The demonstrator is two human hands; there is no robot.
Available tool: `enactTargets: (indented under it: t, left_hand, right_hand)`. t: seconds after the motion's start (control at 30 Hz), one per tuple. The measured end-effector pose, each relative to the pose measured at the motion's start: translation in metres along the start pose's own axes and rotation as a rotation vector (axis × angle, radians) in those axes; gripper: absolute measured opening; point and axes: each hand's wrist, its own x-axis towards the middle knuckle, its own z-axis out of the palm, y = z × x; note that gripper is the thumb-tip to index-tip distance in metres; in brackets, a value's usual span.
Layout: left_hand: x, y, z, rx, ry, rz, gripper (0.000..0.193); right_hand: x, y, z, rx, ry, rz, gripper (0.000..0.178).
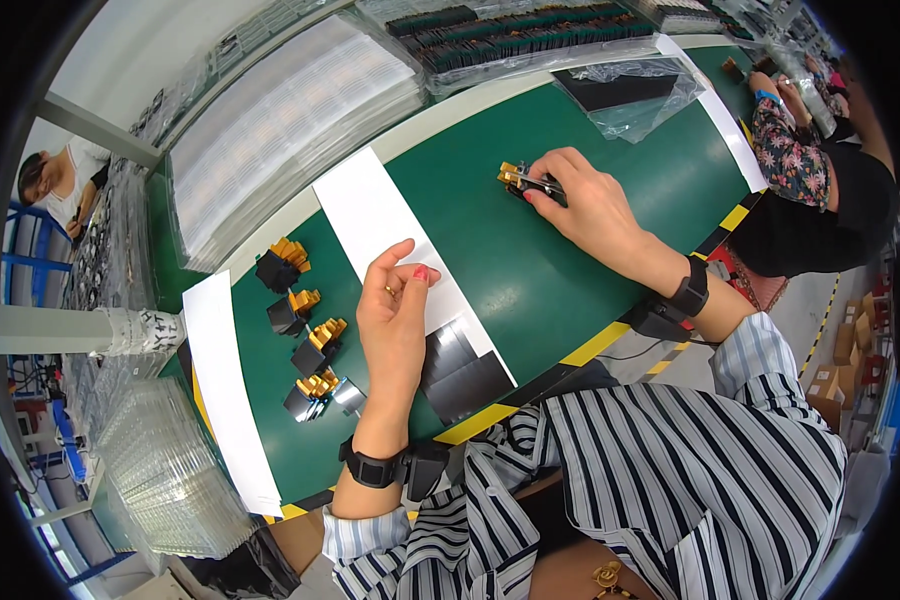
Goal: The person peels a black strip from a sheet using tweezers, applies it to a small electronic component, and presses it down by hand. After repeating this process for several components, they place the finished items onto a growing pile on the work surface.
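Note:
My right hand (592, 205) is closed, its thumb and fingers pinching a small black piece with gold-coloured ends (511, 178) at the green work surface. Part of that piece is hidden by the fingers. My left hand (394, 315) hovers by the white strip (385, 215), loosely curled, with a gap between thumb and forefinger and nothing visible in it. To its left, several small stacks of black pieces with gold-coloured tabs (288, 262) lie in a row on the green mat (515, 270). Dark glossy sheets (462, 375) lie just right of my left wrist.
A dark sheet in clear plastic (625, 90) lies at the far right. Stacked clear trays (290, 130) stand behind the table, others (175, 470) at the left. Trays of dark pieces (530, 40) are at the back. A co-worker's flowered sleeve (790, 150) is at the right.

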Motion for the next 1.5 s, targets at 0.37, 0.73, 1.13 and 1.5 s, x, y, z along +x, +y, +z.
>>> enactTargets:
  t: [0.37, 0.73, 1.13, 1.5]
  left_hand:
    - [0.0, -0.003, -0.001, 0.085, -0.055, -0.013, 0.024]
    - [-0.005, 0.043, 0.019, 0.942, -0.407, 0.507, 0.038]
    - [0.097, 0.005, 0.075, 0.77, -0.606, 0.397, 0.069]
    - [-0.026, 0.048, 0.003, 1.068, -0.124, 0.622, 0.032]
  right_hand:
    - [0.016, 0.005, -0.02, 0.133, 0.235, -0.126, 0.021]
    - [-0.001, 0.018, -0.001, 0.024, -0.115, -0.117, 0.024]
    - [-0.001, 0.031, -0.002, 0.19, -0.136, -0.184, 0.02]
    - [-0.013, -0.007, -0.037, 0.789, 0.061, 0.028, 0.012]
